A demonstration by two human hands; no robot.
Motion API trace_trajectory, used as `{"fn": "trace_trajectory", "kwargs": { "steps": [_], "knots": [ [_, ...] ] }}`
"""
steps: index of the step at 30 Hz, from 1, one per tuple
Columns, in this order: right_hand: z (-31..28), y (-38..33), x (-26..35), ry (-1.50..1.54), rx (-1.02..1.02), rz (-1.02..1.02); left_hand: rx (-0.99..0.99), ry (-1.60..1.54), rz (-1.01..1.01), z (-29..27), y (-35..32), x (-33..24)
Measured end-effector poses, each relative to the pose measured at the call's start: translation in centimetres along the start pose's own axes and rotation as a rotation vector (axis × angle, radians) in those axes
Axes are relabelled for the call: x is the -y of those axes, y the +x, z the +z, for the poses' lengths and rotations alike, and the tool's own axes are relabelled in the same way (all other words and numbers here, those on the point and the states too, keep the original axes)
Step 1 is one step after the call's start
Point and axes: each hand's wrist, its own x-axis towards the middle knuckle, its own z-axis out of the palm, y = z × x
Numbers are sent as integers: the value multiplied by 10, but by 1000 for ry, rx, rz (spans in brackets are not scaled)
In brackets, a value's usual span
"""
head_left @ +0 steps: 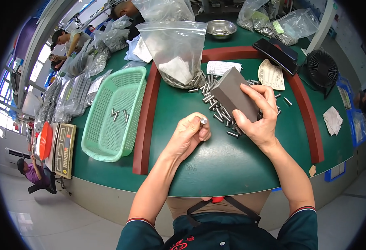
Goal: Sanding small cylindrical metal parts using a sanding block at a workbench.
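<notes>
My left hand (187, 135) is closed around a short metal pin (203, 121), whose round end pokes up between thumb and fingers. To its right, my right hand (263, 118) grips a grey-brown rectangular block (237, 95) with a smooth, matte face. The block is tilted and held over a loose heap of shiny metal pins (217, 109) on the green tabletop (216, 166), hiding part of the heap. Beside the heap stands a clear zip bag (178, 46) with more pins at its bottom and a white paper.
A red-brown raised border (146, 125) frames the work area. Left of it sits a green mesh basket (139, 96) with several pins, then a scale (64, 150). A metal bowl (221, 29), phone (276, 55), black fan (321, 71) and paper tag (271, 75) lie farther out.
</notes>
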Motion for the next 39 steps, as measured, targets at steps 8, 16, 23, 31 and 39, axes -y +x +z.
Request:
{"fn": "trace_trajectory", "kwargs": {
  "steps": [8, 16, 23, 31, 39],
  "knots": [
    [-5, -10, 37, 76, 287, -524, -49, 56, 3, -7, -1, -12],
    [-7, -2, 31, 165, 264, -479, -48, -5, 10, -19, -5, -9],
    [-19, 17, -1, -200, 138, -406, 6, 17, 145, -21, -2, -3],
    [-9, 18, -1, -285, 129, -286, 23, 11, 64, -31, -4, -8],
    [-15, 13, 5, -96, 262, -352, -104, 77, 50, -27, -8, -3]
  ]
}}
